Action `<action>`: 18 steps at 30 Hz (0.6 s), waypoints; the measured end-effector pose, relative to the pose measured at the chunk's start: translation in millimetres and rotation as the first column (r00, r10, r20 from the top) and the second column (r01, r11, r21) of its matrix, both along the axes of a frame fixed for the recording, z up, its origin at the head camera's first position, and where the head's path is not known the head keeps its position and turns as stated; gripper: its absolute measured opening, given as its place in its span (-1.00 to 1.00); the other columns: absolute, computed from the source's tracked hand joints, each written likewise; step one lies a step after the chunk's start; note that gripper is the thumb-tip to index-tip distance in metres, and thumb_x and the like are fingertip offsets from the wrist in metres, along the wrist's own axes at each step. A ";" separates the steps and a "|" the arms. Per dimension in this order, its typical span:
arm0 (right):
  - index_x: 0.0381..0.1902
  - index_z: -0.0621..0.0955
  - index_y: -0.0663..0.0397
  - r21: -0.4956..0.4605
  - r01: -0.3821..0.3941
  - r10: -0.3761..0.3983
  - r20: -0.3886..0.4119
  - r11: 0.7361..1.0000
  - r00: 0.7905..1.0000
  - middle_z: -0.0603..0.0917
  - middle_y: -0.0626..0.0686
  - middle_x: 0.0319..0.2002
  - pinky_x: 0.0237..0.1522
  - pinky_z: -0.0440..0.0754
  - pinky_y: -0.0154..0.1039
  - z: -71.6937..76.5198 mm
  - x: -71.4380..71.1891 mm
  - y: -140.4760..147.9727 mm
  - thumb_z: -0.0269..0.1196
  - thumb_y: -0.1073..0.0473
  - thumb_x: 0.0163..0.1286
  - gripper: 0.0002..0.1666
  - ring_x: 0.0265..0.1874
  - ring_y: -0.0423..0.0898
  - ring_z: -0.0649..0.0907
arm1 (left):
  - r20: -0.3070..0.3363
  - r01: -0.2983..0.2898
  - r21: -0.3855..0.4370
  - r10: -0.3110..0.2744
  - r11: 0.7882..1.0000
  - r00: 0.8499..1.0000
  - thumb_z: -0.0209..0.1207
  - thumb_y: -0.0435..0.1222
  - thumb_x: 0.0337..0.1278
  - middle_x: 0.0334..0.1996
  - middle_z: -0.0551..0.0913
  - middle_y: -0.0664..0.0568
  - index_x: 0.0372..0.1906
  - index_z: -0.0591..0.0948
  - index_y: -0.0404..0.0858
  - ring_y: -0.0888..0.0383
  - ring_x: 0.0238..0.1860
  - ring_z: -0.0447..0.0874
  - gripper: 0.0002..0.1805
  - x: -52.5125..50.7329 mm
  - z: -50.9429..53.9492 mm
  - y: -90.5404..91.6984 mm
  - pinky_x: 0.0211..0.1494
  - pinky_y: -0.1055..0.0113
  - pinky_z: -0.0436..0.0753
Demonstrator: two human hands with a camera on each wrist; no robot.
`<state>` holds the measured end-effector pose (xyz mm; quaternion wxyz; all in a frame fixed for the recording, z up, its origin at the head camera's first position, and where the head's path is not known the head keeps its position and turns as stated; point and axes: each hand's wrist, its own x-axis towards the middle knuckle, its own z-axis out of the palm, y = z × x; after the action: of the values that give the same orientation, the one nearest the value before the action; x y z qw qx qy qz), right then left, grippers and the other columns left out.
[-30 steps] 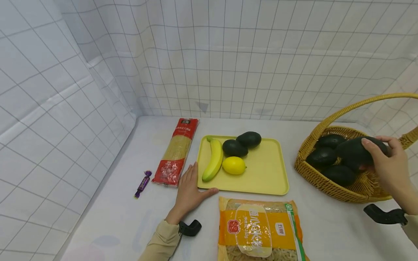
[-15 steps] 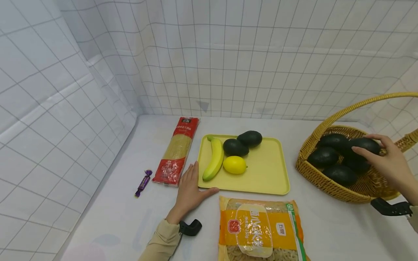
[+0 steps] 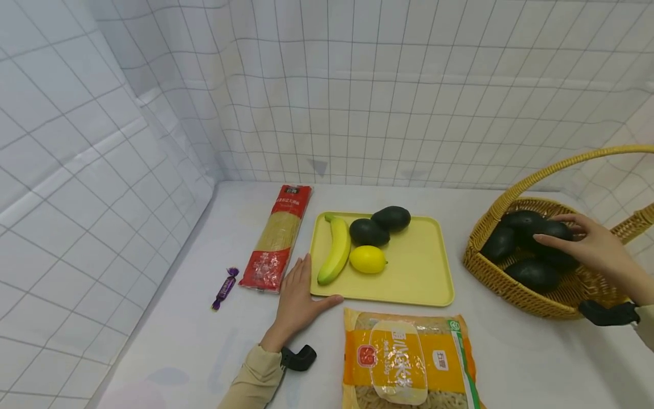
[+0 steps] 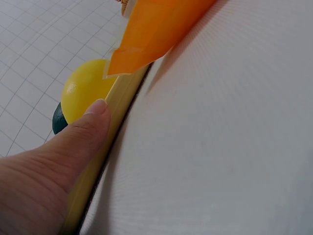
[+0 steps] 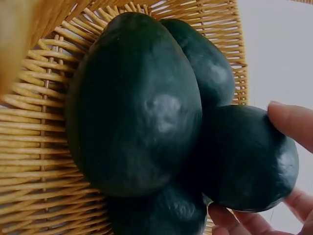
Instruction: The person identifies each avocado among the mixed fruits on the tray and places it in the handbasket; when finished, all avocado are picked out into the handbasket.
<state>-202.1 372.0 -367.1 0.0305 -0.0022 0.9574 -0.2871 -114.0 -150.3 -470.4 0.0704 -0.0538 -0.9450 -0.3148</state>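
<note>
My right hand (image 3: 595, 247) reaches over the wicker basket's right side, thumb and fingers round a dark green avocado (image 3: 556, 232). In the right wrist view, that avocado (image 5: 249, 159) lies between thumb and fingertips, touching other avocados. Several avocados, one at the front (image 3: 533, 275), lie in the basket (image 3: 516, 297). My left hand (image 3: 296, 307) rests flat at the near left corner of the yellow tray (image 3: 409, 278), fingers straight along its left side, thumb along its near edge. On the tray are a banana (image 3: 335, 250), a lemon (image 3: 368, 259) and two avocados (image 3: 369, 232).
Left of the tray lies a red noodle packet (image 3: 276, 238), and farther left a purple-wrapped candy (image 3: 225, 288). An orange pasta bag (image 3: 403, 363) lies in front of the tray. The basket's tall handle (image 3: 572, 163) arches over it. Gridded white curtain stands behind and at the left.
The right hand has moved left and lower with its avocado, which now sits among those in the basket. The avocado at the basket's left has shifted. My left hand stays in place.
</note>
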 end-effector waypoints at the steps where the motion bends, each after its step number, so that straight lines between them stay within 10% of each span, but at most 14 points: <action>1: 0.33 0.19 0.35 0.005 -0.011 0.010 0.011 1.000 1.000 0.16 0.64 0.18 -0.16 0.28 0.44 -0.4 -0.4 -0.2 0.19 -0.25 0.30 -0.05 0.07 0.58 0.21 | -0.001 0.001 0.001 -0.001 1.000 1.000 0.35 0.22 -0.19 0.42 0.08 -0.27 0.46 -0.01 -0.41 -0.15 0.43 -0.07 0.26 0.0 -0.2 0.0 0.38 -0.12 -0.08; 18: 0.18 0.31 0.38 0.129 -0.133 0.123 0.084 0.983 0.989 0.42 0.52 -0.01 -0.28 0.47 0.22 7.3 -13.3 -0.5 0.27 -0.30 0.19 -0.06 -0.11 0.42 0.47 | -0.011 0.001 -0.010 -0.001 1.000 1.000 0.34 0.23 -0.19 0.42 0.08 -0.27 0.46 0.01 -0.42 -0.16 0.42 -0.06 0.26 -1.1 -2.2 0.2 0.37 -0.13 -0.06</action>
<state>-215.4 371.4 -359.7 0.0853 -0.0508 0.9706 -0.2195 -115.1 -150.1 -472.7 0.0750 -0.0562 -0.9462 -0.3097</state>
